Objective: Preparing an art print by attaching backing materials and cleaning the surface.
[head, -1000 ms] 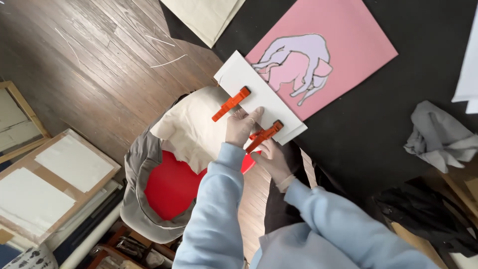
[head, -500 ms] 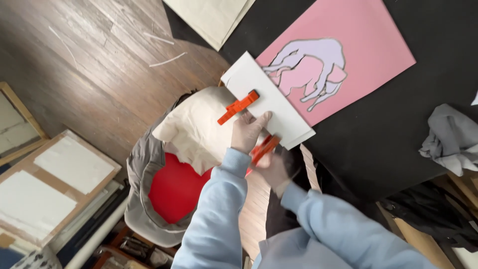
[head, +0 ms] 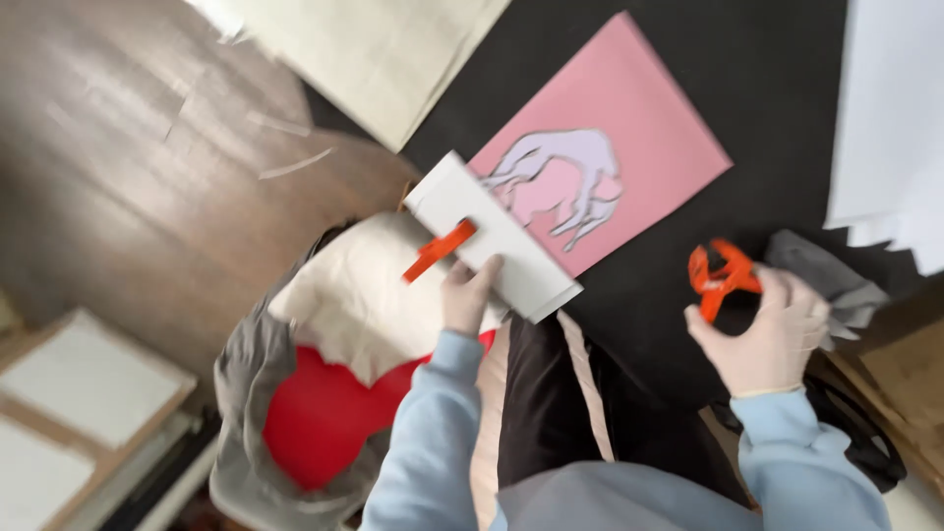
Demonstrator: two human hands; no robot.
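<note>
Two orange clamps are sharing the work at this moment. Farthest left, stacked framed panels (head: 79, 413) are lying on the wooden floor (head: 128, 177), and a grey bin with a red lining (head: 295, 423) is sitting below my lap. My left hand (head: 470, 291) is closing its fingers on the near edge of a white board (head: 501, 246), which is jutting out over cream cloth (head: 344, 295); one orange clamp (head: 440, 250) is gripping the board's left edge. Because the board is overhanging and I am pinching it only at one edge, I judge that it could tip or slide toward the bin. Behind it a pink sheet with a pale cut-out figure (head: 629, 138) is lying flat on the black tabletop (head: 767, 79). Further right, my right hand (head: 777, 339) is squeezing the second orange clamp (head: 721, 275) between fingers and thumb, well apart from the board; the spring could snap it from my hand. A grey rag (head: 821, 270) is lying just behind it.
</note>
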